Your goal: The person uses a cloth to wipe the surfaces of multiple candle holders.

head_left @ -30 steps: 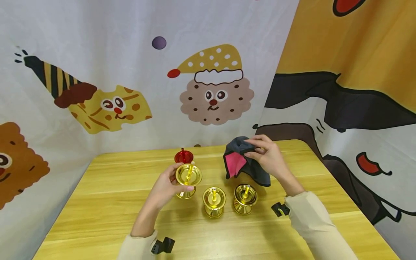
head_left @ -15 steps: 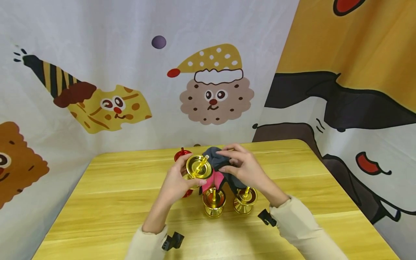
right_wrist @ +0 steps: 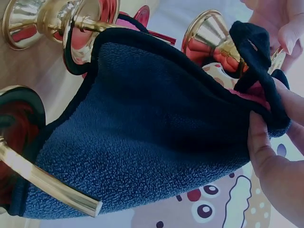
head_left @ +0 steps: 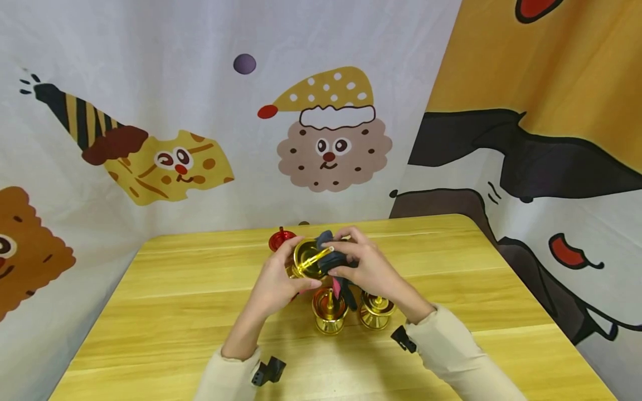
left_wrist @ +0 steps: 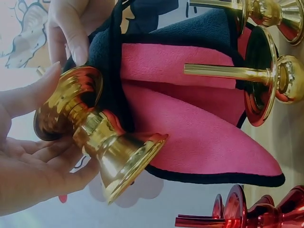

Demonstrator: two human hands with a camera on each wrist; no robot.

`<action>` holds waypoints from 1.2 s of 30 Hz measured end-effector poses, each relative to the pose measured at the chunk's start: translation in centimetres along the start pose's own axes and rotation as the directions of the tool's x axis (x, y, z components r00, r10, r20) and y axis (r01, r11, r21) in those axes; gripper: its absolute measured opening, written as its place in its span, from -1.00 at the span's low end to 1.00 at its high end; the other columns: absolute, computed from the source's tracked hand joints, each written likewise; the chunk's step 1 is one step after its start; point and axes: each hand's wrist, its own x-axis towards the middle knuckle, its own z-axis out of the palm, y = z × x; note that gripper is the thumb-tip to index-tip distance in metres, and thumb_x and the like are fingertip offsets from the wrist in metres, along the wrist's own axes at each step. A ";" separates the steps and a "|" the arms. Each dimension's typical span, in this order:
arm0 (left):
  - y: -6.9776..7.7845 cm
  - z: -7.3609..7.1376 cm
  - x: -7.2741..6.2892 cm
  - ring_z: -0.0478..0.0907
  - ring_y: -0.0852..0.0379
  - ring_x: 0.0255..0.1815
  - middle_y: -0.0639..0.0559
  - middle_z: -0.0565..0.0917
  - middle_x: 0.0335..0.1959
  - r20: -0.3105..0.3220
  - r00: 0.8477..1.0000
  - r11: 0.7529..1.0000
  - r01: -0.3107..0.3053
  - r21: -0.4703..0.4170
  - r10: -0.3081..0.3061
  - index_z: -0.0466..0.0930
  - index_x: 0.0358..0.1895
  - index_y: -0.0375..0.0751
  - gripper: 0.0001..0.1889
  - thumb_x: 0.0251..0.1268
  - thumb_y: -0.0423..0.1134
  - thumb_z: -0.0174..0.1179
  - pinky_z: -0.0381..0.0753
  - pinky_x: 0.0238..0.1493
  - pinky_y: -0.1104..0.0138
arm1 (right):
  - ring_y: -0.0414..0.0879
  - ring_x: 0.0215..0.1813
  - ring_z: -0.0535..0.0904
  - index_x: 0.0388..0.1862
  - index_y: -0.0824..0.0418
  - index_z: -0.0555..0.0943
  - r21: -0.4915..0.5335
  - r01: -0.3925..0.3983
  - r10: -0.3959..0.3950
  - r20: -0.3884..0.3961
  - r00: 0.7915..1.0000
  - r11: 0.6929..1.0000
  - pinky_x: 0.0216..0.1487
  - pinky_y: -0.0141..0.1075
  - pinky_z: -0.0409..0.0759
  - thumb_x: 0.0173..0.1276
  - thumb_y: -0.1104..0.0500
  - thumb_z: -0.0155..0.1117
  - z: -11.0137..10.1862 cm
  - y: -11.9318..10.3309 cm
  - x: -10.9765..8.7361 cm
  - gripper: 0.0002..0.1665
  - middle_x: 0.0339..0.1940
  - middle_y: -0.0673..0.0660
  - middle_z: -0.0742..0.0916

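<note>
Over wood-grain table (head_left: pixel 165 312), hands (head_left: pixel 280 281) (head_left: pixel 370 268) gripping, glossy flared gold stand (left_wrist: pixel 111 154) left, fuzzy dark cloth (right_wrist: pixel 156 118) right

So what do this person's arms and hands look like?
The left sleeve and right sleeve are plain cream and slightly wrinkled, with a small, angular black device beside each cuff. The left hand and right hand are bare, without gloves.

"How does my head camera sit?"
"Above the tabletop (head_left: pixel 165 312), facing forward and down, wide enough to reach the cartoon-print curtain (head_left: pixel 180 44)."
"And my wrist views?"
"Close in, facing that curtain, rolled opposite ways; I see the tilted gold candle holder (left_wrist: pixel 118 154) and dark-and-pink cloth (right_wrist: pixel 142 118) in both."
</note>
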 end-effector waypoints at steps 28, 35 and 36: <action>-0.6 0.0 -0.1 0.52 0.01 -0.08 -0.11 0.55 0.02 0.075 0.988 0.989 -0.134 -0.066 0.139 0.28 0.22 -0.31 -0.29 -0.09 -0.46 0.37 0.50 -0.06 0.14 | 0.05 -0.03 0.44 -0.14 0.43 0.62 0.338 -0.022 0.023 0.000 1.000 0.941 -0.11 -0.31 0.57 0.02 0.50 0.34 1.5 0.8 0.0 -0.65 -0.08 0.19 0.41; -0.7 -0.2 -0.2 0.51 -0.05 -0.04 -0.17 0.49 0.09 0.135 0.977 0.986 -0.155 -0.061 0.162 0.24 0.26 -0.32 -0.30 -0.01 -0.42 0.33 0.49 -0.06 0.12 | 0.09 -0.01 0.44 -0.18 0.43 0.63 0.407 -0.052 0.045 0.027 0.999 0.912 -0.06 -0.29 0.56 0.01 0.54 0.30 1.5 1.0 0.0 -0.67 -0.09 0.20 0.41; -0.8 -0.3 -0.2 0.51 -0.05 -0.04 -0.18 0.49 0.09 0.141 0.976 0.986 -0.157 -0.056 0.164 0.23 0.27 -0.32 -0.30 0.00 -0.41 0.32 0.50 -0.07 0.12 | 0.09 -0.01 0.44 -0.18 0.43 0.63 0.413 -0.055 0.046 0.031 0.998 0.909 -0.06 -0.29 0.56 0.00 0.54 0.31 1.5 1.0 0.0 -0.67 -0.09 0.19 0.41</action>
